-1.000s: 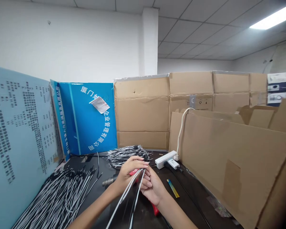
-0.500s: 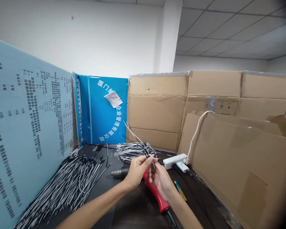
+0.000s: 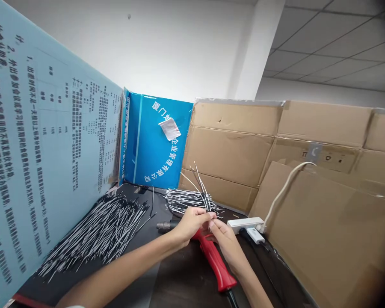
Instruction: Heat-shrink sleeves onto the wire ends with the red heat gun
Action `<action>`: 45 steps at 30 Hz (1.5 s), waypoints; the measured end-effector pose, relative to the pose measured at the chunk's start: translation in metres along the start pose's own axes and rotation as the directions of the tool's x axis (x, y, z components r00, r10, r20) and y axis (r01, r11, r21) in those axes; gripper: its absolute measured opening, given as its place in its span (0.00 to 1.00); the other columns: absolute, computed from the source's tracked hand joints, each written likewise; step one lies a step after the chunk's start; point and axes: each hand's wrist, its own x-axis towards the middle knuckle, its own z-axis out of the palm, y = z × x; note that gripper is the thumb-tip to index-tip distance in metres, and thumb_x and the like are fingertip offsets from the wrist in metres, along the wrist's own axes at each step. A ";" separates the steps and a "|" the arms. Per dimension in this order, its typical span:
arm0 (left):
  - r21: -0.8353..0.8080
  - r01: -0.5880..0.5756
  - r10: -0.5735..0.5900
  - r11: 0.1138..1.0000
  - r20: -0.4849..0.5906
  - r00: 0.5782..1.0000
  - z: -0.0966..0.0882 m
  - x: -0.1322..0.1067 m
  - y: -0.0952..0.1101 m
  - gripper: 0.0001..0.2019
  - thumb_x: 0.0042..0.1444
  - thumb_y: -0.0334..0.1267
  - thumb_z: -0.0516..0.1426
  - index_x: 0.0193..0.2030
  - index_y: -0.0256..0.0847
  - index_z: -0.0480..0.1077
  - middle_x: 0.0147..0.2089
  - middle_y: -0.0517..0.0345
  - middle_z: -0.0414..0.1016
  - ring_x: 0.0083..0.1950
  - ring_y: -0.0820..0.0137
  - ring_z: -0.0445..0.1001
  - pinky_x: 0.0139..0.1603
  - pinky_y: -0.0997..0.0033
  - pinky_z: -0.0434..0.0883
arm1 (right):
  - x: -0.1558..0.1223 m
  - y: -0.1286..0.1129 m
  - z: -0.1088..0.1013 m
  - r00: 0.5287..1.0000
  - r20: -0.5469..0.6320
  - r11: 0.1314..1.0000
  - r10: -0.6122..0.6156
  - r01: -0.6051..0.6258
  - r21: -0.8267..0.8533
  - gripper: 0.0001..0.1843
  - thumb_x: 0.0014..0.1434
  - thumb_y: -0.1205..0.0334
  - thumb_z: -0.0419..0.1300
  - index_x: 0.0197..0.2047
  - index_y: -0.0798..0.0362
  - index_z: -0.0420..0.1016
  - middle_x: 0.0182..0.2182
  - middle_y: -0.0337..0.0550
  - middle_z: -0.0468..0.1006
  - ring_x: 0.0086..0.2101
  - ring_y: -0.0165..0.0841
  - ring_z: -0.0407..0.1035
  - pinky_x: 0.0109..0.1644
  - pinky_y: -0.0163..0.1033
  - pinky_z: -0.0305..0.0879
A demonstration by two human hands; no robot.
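Note:
My left hand (image 3: 191, 224) and my right hand (image 3: 223, 244) meet in front of me, fingertips pinched together on a small bunch of thin black-and-white wires (image 3: 202, 190). The wires stand up from my fingers, their bare ends fanning apart. Just under my hands lies a heat gun with a red handle (image 3: 214, 261), its dark metal nozzle (image 3: 165, 226) pointing left. Behind my fingertips is a heap of similar wires (image 3: 188, 201). A larger heap of wires (image 3: 105, 231) lies to the left of my left forearm.
The dark workbench (image 3: 179, 291) is bounded at left by a light-blue printed board (image 3: 57, 119) and a blue sign (image 3: 154, 145). Cardboard boxes (image 3: 231, 158) stand behind it. A white power strip (image 3: 244, 224) with a plugged-in adapter sits at right, before a cardboard sheet (image 3: 324, 226).
The view has swung left and tilted. The wires, earlier slanting up-left, now stand more upright, and fewer show in my hands. My hands have closed in together, and more of the heat gun shows.

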 end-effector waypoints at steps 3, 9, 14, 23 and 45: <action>0.048 0.025 -0.026 0.999 0.024 0.999 -0.003 0.004 0.000 0.23 0.48 0.55 0.66 0.21 0.34 0.72 0.20 0.63 0.64 0.23 0.76 0.58 0.27 0.73 0.55 | 0.004 0.003 0.000 1.000 -0.011 1.000 0.014 -0.014 0.022 0.23 0.58 0.40 0.65 0.39 0.54 0.82 0.33 0.47 0.82 0.32 0.37 0.74 0.39 0.39 0.69; 0.066 0.033 -0.034 0.997 0.016 0.999 -0.006 0.007 -0.001 0.22 0.49 0.56 0.66 0.26 0.34 0.77 0.23 0.58 0.70 0.25 0.75 0.60 0.28 0.73 0.56 | 0.006 0.008 0.000 0.998 -0.053 0.998 0.031 -0.029 0.050 0.23 0.54 0.40 0.68 0.35 0.54 0.82 0.30 0.46 0.81 0.31 0.37 0.75 0.39 0.40 0.70; 0.076 -0.046 0.045 0.996 0.009 0.999 -0.014 0.009 0.010 0.22 0.51 0.55 0.65 0.34 0.33 0.81 0.38 0.46 0.81 0.40 0.64 0.73 0.41 0.67 0.66 | 0.004 0.005 0.004 0.998 -0.061 1.000 0.000 0.001 0.018 0.22 0.53 0.40 0.69 0.33 0.53 0.83 0.29 0.46 0.81 0.30 0.38 0.75 0.39 0.41 0.70; 0.106 -0.160 0.166 0.981 -0.056 0.984 -0.045 0.016 0.058 0.21 0.56 0.53 0.63 0.45 0.36 0.81 0.51 0.45 0.81 0.53 0.59 0.74 0.50 0.65 0.66 | -0.003 0.007 0.019 0.995 0.036 0.987 -0.089 0.093 -0.130 0.23 0.59 0.41 0.64 0.33 0.53 0.83 0.31 0.49 0.82 0.34 0.42 0.77 0.43 0.44 0.72; 0.154 -0.058 0.023 0.986 0.219 0.976 -0.059 -0.001 0.101 0.19 0.55 0.52 0.65 0.39 0.34 0.80 0.43 0.43 0.83 0.46 0.60 0.80 0.52 0.62 0.72 | -0.008 -0.020 -0.003 0.977 -0.117 0.979 -0.179 0.165 -0.117 0.25 0.57 0.46 0.68 0.54 0.48 0.80 0.53 0.52 0.80 0.55 0.50 0.71 0.61 0.53 0.64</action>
